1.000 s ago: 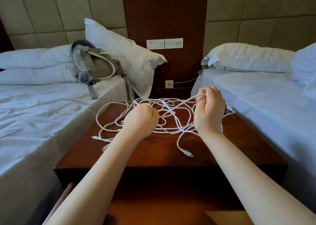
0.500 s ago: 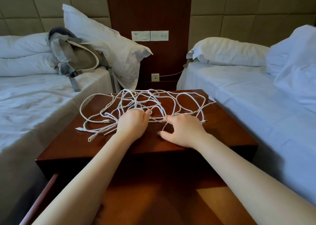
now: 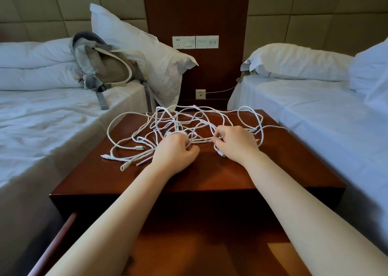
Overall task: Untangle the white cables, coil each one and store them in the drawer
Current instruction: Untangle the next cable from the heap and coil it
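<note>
Flat before, right hand (image 3: pixel 236 144) now pinches the white cables (image 3: pixel 178 126); left hand (image 3: pixel 175 151) grips a bunch beside it.

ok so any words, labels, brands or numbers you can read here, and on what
None can be read.
The wall switch plates and the small socket plate show only blurred marks; the backpack and the white cables show no print.

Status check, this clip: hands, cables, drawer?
Left hand grips cables, right hand pinches a strand. Cables tangled on nightstand, none coiled. Drawer open, nothing in the way.
</note>
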Demonstrator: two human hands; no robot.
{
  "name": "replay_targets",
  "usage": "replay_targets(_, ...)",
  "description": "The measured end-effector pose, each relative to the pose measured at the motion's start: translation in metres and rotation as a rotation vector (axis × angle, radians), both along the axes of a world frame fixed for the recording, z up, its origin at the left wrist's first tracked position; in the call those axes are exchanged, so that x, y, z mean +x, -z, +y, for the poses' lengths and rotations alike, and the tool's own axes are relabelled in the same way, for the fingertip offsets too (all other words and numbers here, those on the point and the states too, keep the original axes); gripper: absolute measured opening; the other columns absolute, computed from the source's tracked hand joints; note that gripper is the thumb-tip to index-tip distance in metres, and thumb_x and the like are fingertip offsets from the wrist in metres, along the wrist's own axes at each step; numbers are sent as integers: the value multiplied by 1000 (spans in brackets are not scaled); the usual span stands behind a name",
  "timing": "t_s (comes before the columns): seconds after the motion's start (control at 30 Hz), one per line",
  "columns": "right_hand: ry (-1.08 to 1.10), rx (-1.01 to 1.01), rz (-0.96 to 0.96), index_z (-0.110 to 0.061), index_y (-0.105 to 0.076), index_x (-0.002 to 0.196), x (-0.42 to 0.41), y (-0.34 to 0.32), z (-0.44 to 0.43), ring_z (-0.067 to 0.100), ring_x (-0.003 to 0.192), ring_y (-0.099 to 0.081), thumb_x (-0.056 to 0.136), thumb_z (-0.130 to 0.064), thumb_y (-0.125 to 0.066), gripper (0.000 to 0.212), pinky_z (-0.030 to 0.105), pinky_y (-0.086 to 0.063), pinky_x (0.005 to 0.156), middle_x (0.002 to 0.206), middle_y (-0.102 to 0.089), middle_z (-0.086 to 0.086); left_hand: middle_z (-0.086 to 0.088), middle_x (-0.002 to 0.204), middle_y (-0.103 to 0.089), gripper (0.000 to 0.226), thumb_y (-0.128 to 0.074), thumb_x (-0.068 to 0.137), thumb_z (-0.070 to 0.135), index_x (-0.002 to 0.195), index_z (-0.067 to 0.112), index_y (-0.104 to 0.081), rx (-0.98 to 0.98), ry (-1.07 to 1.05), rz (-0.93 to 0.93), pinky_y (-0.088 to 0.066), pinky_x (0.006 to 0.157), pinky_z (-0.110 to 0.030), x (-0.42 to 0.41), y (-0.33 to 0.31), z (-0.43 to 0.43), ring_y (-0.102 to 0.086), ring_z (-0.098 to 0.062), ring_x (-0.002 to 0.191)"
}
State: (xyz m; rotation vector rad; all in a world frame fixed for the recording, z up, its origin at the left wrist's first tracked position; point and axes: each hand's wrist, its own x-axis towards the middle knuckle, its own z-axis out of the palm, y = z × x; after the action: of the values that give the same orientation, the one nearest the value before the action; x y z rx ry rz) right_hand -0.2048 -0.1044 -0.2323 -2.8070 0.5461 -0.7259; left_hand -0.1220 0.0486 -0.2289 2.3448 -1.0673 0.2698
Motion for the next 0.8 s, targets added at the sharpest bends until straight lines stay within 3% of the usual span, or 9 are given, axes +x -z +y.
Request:
replay_targets(0.07,4,23,-102,-22,-58,106,-4,0,0,16,74,-55,93,-29,-54,16,25,-37,58,71,-49,-11,1,64,-43,34,-57,85,24,59,16,-37,20,-12,2,-29,49,-21,-1,-1,0,-40,-11,57)
replay_targets(0.17,-29,-21,-261,-18,-48,128,-7,-2,3,11,76,-53,88,-23,-62,43,24,-43,65,96,-58,-1,-1,64,-43,34,-55,87,23,60,15,-36,28,-16,6,-29,49,-22,-2,-3,-1,-40,-12,57)
replay_targets(0.23,-72,-120,-325,-15,-45,132,-7,-2,6,17,90,-57,83,-21,-68,55,25,-48,70,111,-57,5,-1,65,-43,34,-54,88,23,60,15,-36,25,-17,6,-30,49,-23,-2,-3,-1,-41,-13,58)
replay_targets(0.37,-90,-444,-424,-17,-45,131,-7,-4,11,28,104,-52,71,-21,-75,67,41,-48,83,117,-53,11,-1,69,-48,30,-54,88,26,63,15,-41,49,-21,-8,-37,53,-25,-2,-1,-1,-48,-16,63)
replay_targets(0.5,-202,-695,-427,-13,-66,108,-6,-1,14,29,108,-52,73,-7,-62,36,42,-32,92,113,-59,12,-1,69,-47,30,-53,87,25,62,16,-40,42,9,-23,-35,53,-26,0,0,-2,-48,-17,65)
replay_targets(0.67,-244,-719,-282,-13,-70,83,2,4,21,26,88,-57,78,-11,-62,9,37,-31,81,95,-65,6,0,65,-43,32,-56,84,23,59,15,-37,39,51,-30,-32,52,-26,1,0,-1,-42,-15,62)
replay_targets(0.8,-359,-609,-279,-13,-65,82,-1,2,20,23,71,-56,91,-22,-40,28,37,-44,67,77,-60,1,0,63,-45,32,-57,85,23,59,15,-41,-2,93,30,-33,53,-25,2,-1,2,-43,-15,61)
